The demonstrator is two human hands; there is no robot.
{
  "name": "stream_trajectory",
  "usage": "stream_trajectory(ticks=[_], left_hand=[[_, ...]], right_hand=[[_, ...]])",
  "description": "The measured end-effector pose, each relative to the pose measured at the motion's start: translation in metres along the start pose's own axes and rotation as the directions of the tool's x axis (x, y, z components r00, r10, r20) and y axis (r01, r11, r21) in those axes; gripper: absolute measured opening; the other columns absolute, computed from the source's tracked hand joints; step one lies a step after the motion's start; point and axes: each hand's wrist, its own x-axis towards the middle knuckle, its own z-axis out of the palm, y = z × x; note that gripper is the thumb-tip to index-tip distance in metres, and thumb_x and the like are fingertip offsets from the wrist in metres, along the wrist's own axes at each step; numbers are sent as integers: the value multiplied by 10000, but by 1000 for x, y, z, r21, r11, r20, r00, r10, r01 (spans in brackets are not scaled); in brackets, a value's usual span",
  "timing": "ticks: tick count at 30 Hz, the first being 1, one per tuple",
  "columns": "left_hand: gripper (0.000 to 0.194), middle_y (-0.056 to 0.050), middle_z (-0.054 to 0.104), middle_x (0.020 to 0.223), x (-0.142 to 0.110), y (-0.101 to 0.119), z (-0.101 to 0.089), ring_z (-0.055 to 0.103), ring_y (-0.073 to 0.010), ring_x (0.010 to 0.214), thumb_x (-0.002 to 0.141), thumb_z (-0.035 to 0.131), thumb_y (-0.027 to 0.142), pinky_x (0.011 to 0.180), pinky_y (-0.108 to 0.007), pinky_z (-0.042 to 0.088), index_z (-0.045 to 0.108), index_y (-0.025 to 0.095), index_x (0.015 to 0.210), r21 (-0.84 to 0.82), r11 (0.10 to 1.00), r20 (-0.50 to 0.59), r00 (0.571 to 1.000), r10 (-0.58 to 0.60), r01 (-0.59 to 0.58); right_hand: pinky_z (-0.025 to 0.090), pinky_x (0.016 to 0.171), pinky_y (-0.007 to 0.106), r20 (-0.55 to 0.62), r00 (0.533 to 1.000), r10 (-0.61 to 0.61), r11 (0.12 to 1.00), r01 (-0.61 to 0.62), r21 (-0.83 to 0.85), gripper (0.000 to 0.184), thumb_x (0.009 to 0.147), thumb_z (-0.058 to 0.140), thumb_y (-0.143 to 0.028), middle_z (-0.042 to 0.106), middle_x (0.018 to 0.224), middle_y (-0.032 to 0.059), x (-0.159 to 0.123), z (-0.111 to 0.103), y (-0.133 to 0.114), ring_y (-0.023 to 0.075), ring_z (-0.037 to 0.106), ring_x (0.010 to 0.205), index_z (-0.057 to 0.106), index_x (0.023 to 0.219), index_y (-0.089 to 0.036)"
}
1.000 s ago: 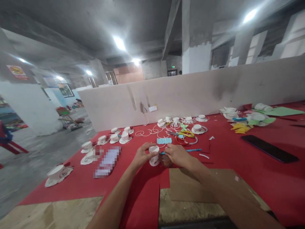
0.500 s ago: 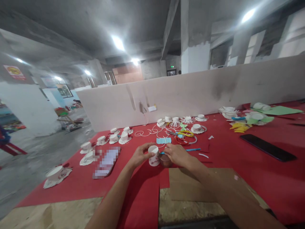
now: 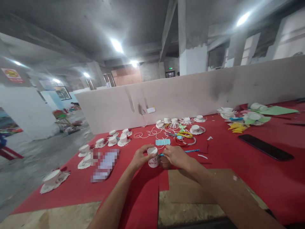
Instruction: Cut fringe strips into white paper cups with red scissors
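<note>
A small white paper cup point(image 3: 153, 161) with dark red print stands upright near the table's front, mouth up. My left hand point(image 3: 142, 156) grips it from the left, thumb and fingers at its rim and side. My right hand point(image 3: 175, 156) is closed around a slim blue pen-like stick point(image 3: 192, 150); its left end points at the cup's side, and its middle is hidden by the hand. Whether the tip touches the cup I cannot tell. Below my right fingers sits a round brown object point(image 3: 165, 163), partly covered.
White cup-and-frill pieces point(image 3: 123, 140) stand at left and back. Beyond my hands lie yellow-handled scissors point(image 3: 184, 135), a red-handled tool point(image 3: 181, 142), white cord and blue paper point(image 3: 163, 142). A black phone point(image 3: 265, 147) is right, a blurred phone-like object point(image 3: 106, 165) left, cardboard point(image 3: 202, 184) in front.
The cup has turned a little in my left hand, so a different part of its print faces me. Both hands keep nearly the same pose; the whole view has shifted slightly.
</note>
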Motion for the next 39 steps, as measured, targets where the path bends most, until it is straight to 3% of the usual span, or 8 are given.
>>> stream_trajectory(ticks=[17,25,33,39], left_hand=[[444,-86,606,1078,-2,3,-2,573,-222,983,720,635,301,851,-359,463,520,161,1125,-196,980,109,994,-12,34],[433,-67,603,1003,0,-2,8,573,-201,924,715,648,343,830,-338,455,521,154,1084,-184,982,37,999,-31,37],[450,-91,611,1092,-1,1,4,591,-221,952,710,635,308,817,-340,466,524,161,1121,-211,976,91,995,-26,45],[437,-108,645,1030,0,1,2,599,-242,930,734,607,329,814,-373,463,575,143,1128,-106,994,99,995,-16,27]], right_hand=[[521,639,294,-14,1000,-2,1000,2,-6,165,887,518,-277,626,935,20,1,1,0,124,614,751,596,956,-149],[522,655,299,-13,1000,-5,1000,5,-18,143,882,526,-258,630,932,19,1,-3,-1,126,615,767,603,937,-150],[522,662,303,-16,1000,-15,1000,15,-19,134,879,532,-247,629,935,18,-1,-2,-1,129,615,780,604,931,-147],[522,643,292,-18,1000,0,1000,-1,-28,132,879,532,-245,627,932,18,1,0,-1,125,613,762,601,935,-147]])
